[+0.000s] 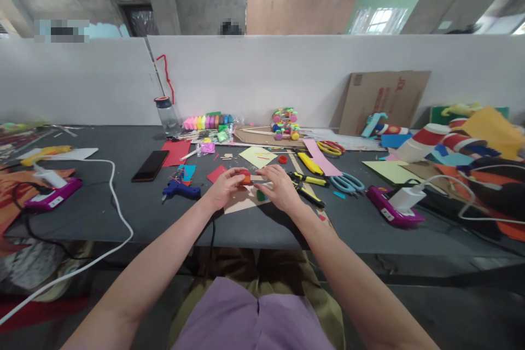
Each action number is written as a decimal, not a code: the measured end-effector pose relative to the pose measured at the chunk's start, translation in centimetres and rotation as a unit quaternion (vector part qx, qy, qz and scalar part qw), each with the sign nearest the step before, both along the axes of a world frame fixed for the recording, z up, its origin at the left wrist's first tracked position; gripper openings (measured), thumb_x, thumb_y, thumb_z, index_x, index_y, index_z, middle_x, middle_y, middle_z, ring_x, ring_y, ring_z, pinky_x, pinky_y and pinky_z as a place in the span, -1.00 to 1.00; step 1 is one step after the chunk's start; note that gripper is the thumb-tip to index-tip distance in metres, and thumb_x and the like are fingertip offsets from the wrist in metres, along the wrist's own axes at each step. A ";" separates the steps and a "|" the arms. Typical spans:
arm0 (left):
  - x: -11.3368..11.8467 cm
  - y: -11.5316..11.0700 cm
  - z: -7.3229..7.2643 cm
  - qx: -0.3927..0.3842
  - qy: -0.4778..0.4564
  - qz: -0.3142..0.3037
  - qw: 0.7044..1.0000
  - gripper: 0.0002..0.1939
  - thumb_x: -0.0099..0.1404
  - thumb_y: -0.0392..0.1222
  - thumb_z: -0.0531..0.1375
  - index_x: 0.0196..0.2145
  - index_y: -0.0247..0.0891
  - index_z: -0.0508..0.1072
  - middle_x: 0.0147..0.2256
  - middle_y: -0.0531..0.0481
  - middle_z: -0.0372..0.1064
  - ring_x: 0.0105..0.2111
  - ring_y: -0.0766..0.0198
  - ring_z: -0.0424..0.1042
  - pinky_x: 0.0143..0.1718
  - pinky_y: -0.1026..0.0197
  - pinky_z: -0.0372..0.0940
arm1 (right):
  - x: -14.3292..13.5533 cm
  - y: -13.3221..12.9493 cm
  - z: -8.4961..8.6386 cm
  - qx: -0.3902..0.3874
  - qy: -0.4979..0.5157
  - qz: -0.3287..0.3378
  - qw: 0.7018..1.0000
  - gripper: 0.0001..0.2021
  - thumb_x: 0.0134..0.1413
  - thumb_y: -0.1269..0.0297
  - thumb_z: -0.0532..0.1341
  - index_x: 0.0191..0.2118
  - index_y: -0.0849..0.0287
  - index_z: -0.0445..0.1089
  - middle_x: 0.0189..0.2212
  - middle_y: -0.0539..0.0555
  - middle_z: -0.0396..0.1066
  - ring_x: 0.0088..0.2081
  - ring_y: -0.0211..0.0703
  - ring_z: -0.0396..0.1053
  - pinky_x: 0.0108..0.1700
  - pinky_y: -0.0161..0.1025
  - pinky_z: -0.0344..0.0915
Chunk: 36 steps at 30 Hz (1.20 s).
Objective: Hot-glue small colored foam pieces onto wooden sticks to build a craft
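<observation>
Between my fingers, my left hand holds a small orange-red piece. My right hand is closed on the end of a thin pale stick that reaches toward the orange-red piece. A small green round piece shows just below my right fingertips. Under both hands lies a beige sheet on the dark table. Beyond the hands are a pale yellow sheet with thin sticks on it and a red ring.
On the left are a blue glue gun, a phone and a purple power strip. To the right lie pliers, blue-handled scissors and another power strip. A water bottle stands at the back.
</observation>
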<state>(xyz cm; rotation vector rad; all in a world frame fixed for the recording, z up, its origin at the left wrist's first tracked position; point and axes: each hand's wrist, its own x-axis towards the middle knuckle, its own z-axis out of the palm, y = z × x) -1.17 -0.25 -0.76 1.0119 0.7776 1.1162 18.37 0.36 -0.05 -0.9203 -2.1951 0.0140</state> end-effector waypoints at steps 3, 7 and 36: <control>0.1 -0.1 0.2 -0.011 0.006 -0.013 1.000 -0.63 0.05 -0.14 0.32 -0.18 -0.29 0.40 -0.23 -0.10 0.44 -0.28 0.22 0.48 -0.24 0.18 0.32 | 0.1 0.1 0.0 0.000 -0.001 -0.004 1.000 -0.81 0.12 0.24 0.20 -0.16 0.17 0.41 -0.24 0.17 0.46 -0.13 0.04 0.30 -0.05 -0.02 0.23; 0.2 -0.1 0.1 -0.014 0.006 -0.014 1.000 -0.64 0.05 -0.17 0.32 -0.18 -0.29 0.40 -0.26 -0.07 0.45 -0.29 0.26 0.48 -0.24 0.19 0.32 | 0.0 0.0 0.1 0.003 0.002 -0.001 1.000 -0.85 0.14 0.24 0.19 -0.22 0.15 0.42 -0.27 0.15 0.47 -0.14 0.03 0.31 -0.06 -0.03 0.22; 0.5 -0.5 -0.5 0.280 0.280 0.042 0.917 -0.47 0.09 -0.25 0.27 0.05 -0.24 0.31 -0.02 -0.17 0.32 -0.06 0.12 0.37 -0.09 0.10 0.32 | -0.1 0.1 -0.2 -0.011 0.010 0.000 1.000 -0.81 0.19 0.19 0.14 -0.27 0.16 0.44 -0.34 0.13 0.47 -0.21 -0.03 0.31 -0.07 -0.09 0.20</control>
